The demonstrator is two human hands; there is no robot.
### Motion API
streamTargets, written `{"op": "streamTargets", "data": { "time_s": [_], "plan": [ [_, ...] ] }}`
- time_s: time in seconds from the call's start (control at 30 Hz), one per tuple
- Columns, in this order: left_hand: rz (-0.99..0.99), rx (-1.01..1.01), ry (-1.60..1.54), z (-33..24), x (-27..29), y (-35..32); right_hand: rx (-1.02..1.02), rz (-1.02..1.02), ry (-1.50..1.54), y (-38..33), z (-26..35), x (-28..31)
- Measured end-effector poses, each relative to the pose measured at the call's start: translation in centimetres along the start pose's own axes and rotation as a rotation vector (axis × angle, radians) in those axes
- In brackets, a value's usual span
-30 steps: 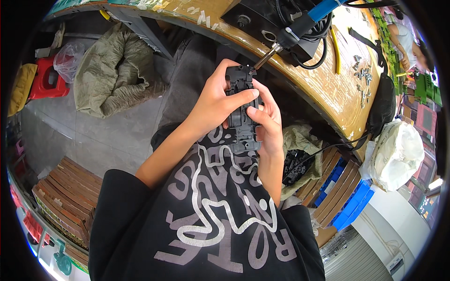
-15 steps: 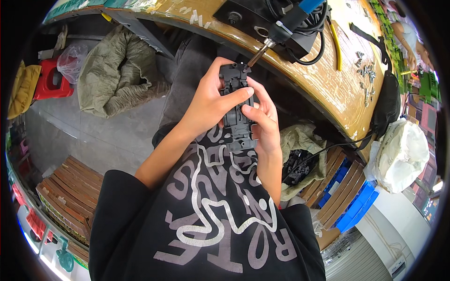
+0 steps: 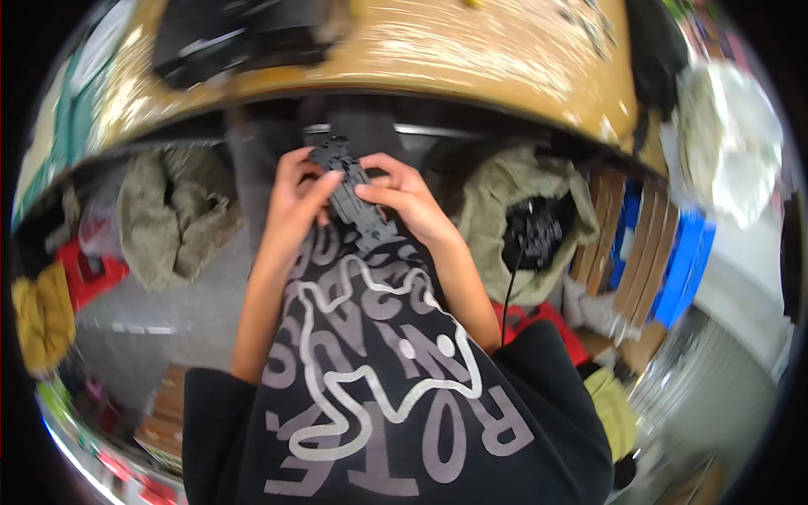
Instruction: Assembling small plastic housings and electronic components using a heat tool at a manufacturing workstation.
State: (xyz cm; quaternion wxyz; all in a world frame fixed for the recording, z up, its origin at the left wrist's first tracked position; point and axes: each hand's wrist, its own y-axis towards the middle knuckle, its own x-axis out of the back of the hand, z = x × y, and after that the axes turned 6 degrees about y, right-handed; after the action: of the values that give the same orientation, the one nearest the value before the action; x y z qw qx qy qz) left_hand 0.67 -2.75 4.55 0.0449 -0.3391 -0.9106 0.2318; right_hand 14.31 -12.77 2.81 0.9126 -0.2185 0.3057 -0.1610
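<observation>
A long, dark plastic part (image 3: 357,202) with moulded ribs and recesses is held between both hands, over the front of my shirt and just short of the table. My left hand (image 3: 296,187) is closed on its left side, the thumb lying across the upper face. From the other side my right hand (image 3: 406,199) grips it, thumb on the face and fingers curled behind. Motion blur softens the part's finer details, and its underside is hidden.
The film-covered table (image 3: 438,50) curves ahead, bearing a blurred black box (image 3: 244,38) at its left. An open sack (image 3: 484,223) of black pieces stands right, beside blue crates (image 3: 686,269). Another crumpled sack (image 3: 143,215) and a red stool (image 3: 94,273) are left.
The view has swung right. The part has come away from the hot-looking metal tip of the soldering-iron-like tool, which no longer shows. Both hands keep hold of the part.
</observation>
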Motion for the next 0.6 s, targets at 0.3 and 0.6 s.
{"op": "streamTargets", "data": {
  "time_s": [0.3, 0.6],
  "plan": [
    [0.095, 0.210, 0.031, 2.7, 0.5, 0.6, 0.554, -1.220, 0.613, -6.8, -8.1, 18.7],
    [0.123, 0.151, 0.087, 1.2, -2.3, 2.8, 0.529, -1.572, 0.543, -11.0, -7.8, 22.8]
  ]
}}
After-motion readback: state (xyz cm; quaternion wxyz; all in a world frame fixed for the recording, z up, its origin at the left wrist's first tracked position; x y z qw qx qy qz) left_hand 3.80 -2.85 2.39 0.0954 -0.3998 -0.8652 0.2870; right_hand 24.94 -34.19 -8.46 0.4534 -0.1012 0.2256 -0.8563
